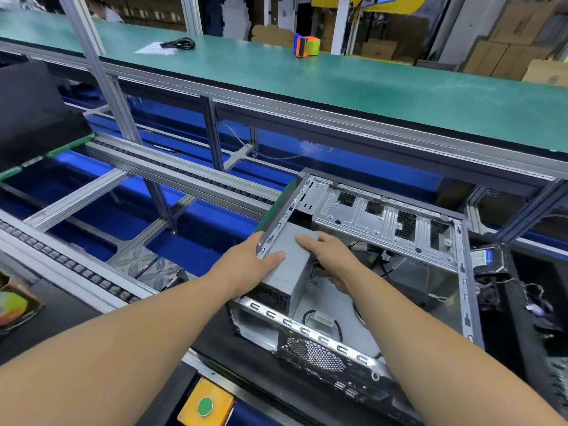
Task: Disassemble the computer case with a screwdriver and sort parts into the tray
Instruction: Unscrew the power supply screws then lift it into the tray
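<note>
Both forearms reach toward twelve o'clock, left hand (246,265) and right hand (330,256) with fingers curled around the power supply (284,269) in the computer case (384,222), its long axis toward one o'clock.

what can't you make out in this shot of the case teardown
Head view, the only one:
- Right hand: fingertips hidden behind the grey power supply inside the case, so its grip is unclear.
- Screws holding the power supply: too small or hidden by the left hand.
- Screwdriver and tray: not in view.
- Cables in the case: blurred, ends hidden.
</note>
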